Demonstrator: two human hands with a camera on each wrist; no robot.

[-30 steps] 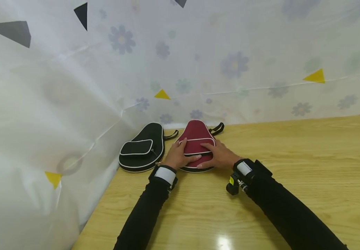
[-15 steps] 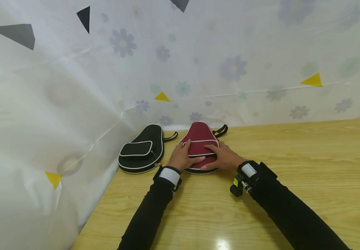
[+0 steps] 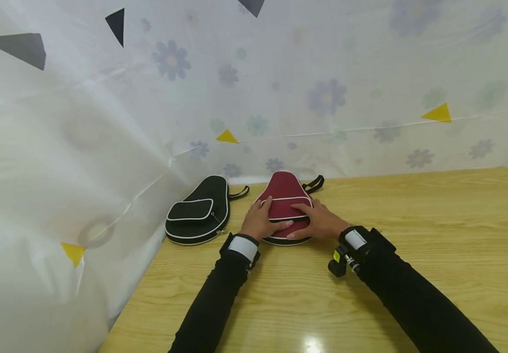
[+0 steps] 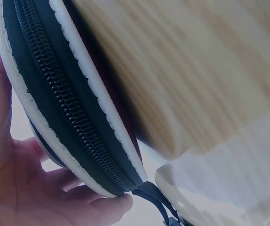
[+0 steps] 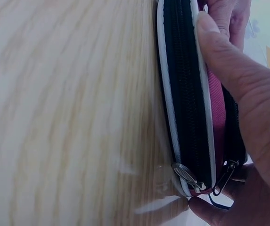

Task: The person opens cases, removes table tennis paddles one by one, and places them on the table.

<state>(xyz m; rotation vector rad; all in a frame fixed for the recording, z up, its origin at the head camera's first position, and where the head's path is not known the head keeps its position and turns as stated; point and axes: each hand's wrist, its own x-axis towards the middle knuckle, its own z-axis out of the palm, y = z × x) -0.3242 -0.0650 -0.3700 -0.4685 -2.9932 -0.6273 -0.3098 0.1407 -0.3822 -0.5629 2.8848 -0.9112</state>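
A red table tennis bat case point(image 3: 284, 184) with white piping and a front pocket lies flat on the table, narrow end toward the wall. My left hand point(image 3: 258, 220) grips its left side, thumb laid across the lower front. From the right, my right hand point(image 3: 317, 220) holds the opposite side, its thumb also on the lower front. The left wrist view shows the case's black zipped edge point(image 4: 73, 103) against the fingers. A metal zip pull point(image 5: 185, 174) hangs at the edge beside the right hand's fingers in the right wrist view.
A black bat case point(image 3: 198, 210) of the same shape lies to the left, its strap point(image 3: 239, 193) pointing toward the red one. The wooden table point(image 3: 435, 220) meets a white flowered sheet point(image 3: 360, 63) behind and on the left.
Both hands have slid the red bat case a little to the right, widening the gap to the black case. Their hold looks the same. The head view has shifted slightly.
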